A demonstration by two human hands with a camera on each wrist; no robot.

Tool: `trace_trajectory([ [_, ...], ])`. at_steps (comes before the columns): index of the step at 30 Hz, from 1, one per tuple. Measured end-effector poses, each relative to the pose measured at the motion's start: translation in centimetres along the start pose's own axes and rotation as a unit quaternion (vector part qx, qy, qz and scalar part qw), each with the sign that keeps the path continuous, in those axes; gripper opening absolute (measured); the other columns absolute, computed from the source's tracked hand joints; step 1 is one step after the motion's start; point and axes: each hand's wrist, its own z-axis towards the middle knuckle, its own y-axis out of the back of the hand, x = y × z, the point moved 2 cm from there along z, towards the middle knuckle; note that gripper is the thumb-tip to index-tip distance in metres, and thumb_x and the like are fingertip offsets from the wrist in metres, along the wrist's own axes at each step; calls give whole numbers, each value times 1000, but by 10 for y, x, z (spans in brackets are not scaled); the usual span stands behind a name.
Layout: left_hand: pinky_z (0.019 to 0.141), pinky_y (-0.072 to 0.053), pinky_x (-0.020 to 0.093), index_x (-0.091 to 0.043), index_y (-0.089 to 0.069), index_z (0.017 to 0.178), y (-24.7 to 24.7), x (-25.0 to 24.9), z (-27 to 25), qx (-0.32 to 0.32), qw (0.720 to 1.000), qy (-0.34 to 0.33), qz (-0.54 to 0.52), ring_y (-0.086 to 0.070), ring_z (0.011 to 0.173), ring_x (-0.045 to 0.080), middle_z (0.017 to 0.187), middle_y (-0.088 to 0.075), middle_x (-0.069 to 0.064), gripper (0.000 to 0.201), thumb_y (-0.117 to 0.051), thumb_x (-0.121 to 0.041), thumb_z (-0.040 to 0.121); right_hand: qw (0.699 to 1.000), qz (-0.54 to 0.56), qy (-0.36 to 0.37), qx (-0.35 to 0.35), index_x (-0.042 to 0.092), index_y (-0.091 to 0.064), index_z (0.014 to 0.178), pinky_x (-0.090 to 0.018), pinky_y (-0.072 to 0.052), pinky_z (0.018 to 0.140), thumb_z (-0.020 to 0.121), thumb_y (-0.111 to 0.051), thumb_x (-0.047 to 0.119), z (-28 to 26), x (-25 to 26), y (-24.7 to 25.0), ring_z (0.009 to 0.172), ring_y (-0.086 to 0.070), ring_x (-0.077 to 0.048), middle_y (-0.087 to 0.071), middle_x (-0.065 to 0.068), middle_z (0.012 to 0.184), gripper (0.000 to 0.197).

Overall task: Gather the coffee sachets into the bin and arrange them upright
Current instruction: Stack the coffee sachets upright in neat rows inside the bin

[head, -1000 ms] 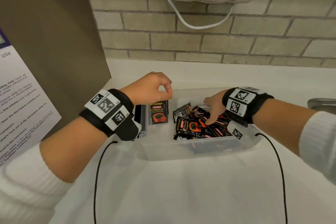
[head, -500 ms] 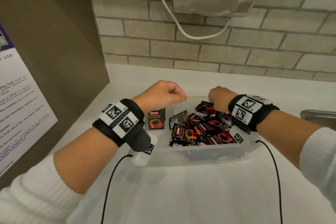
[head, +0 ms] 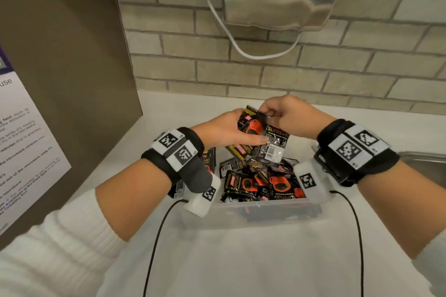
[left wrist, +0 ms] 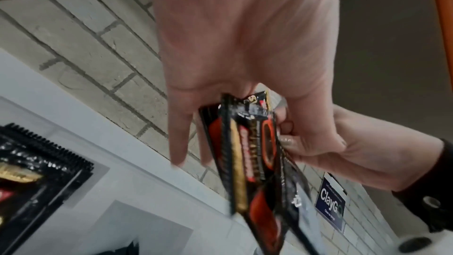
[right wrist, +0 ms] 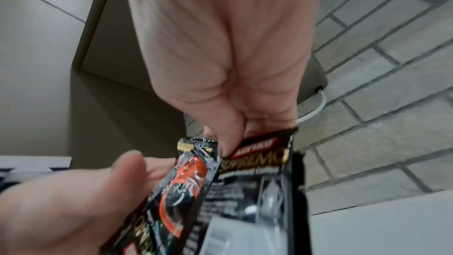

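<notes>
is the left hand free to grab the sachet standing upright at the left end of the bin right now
Probably not yet. The left hand is holding a bunch of sachets together with the right hand above the bin. The upright sachet sits just below the left wrist, unblocked.

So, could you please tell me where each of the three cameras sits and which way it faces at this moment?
Head: worn on the head, looking forward and down at the bin; both forearms show, left hand and right hand holding sachets.
Left wrist: looks along the left hand toward the brick wall.
Right wrist: looks along the right hand; the left hand's fingers show too.
Shared: all three show the held sachets and the brick wall.
</notes>
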Motion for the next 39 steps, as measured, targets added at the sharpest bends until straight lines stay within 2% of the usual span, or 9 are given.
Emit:
trace_trajectory([
  [7, 71, -58, 29, -4, -57, 116, -5, 13, -5, 62, 946, 75, -310, -67, 88, 23, 107, -67, 13, 29, -55, 0, 87, 974, 208, -21, -87, 16, -61, 105, -15, -45, 70, 90, -52, -1, 12, 3, -22, 75, -53, -10, -58, -2, 89, 25],
  [13, 74, -54, 32, -10, -65, 110, 9, 25, -12, -89, 957, 75, -267, -68, 95, 22, 104, -72, 8, 31, -71, -10, 79, 904, 329, -114, -248, 14, -57, 112, -29, -51, 80, 82, -69, 20, 7, -2, -35, 84, -61, -17, -62, -2, 89, 33],
  [18, 74, -53, 29, -11, -65, 108, 13, 30, -16, -147, 950, 80, -263, -66, 93, 17, 103, -71, 6, 33, -74, -18, 78, 855, 456, -188, -158, 1, -48, 125, -24, -51, 65, 88, -61, 7, 2, 4, -68, 79, -56, -13, -55, -4, 88, 39],
  [22, 77, -52, 32, -15, -64, 107, 15, 36, -22, -169, 938, 79, -291, -65, 95, 17, 99, -71, 4, 27, -70, -19, 81, 744, 595, -241, -185, 4, -51, 124, -25, -47, 64, 98, -35, 3, 4, -1, -78, 74, -53, -14, -59, -7, 90, 30],
  [25, 75, -54, 31, -17, -62, 103, 15, 38, -26, -171, 933, 76, -309, -66, 94, 17, 97, -71, 2, 19, -65, -17, 85, 621, 739, -233, -116, 11, -50, 115, -22, -29, 54, 98, -37, 42, -2, 4, -84, 54, -30, -10, -40, 1, 65, 37],
  [28, 69, -56, 30, -14, -62, 102, 16, 38, -28, -169, 924, 73, -335, -68, 89, 19, 95, -71, 6, 15, -62, -14, 87, 591, 784, -187, -27, 18, -44, 90, -25, -30, 56, 78, -50, 67, -4, 8, -88, 48, -28, -11, -38, 0, 59, 51],
  [34, 72, -59, 32, -9, -63, 106, 24, 39, -33, -174, 916, 56, -358, -70, 86, 21, 98, -72, 9, 20, -62, -12, 87, 535, 821, -194, -36, 9, -49, 86, -36, -50, 75, 89, -50, 15, -13, 9, -90, 69, -53, -20, -55, -10, 78, 7],
  [36, 72, -59, 33, -9, -63, 108, 26, 40, -35, -175, 914, 54, -361, -71, 86, 20, 97, -73, 8, 21, -62, -12, 87, 555, 804, -198, -78, 6, -55, 94, -39, -49, 86, 93, -47, 11, -14, 7, -92, 86, -60, -24, -62, -12, 90, 9],
  [39, 74, -59, 35, -8, -62, 109, 25, 41, -36, -168, 914, 54, -366, -71, 88, 22, 99, -72, 10, 22, -62, -12, 87, 695, 686, -177, -127, 10, -60, 106, -34, -50, 86, 95, -47, 10, -10, 10, -94, 92, -65, -20, -68, -8, 101, 17],
])
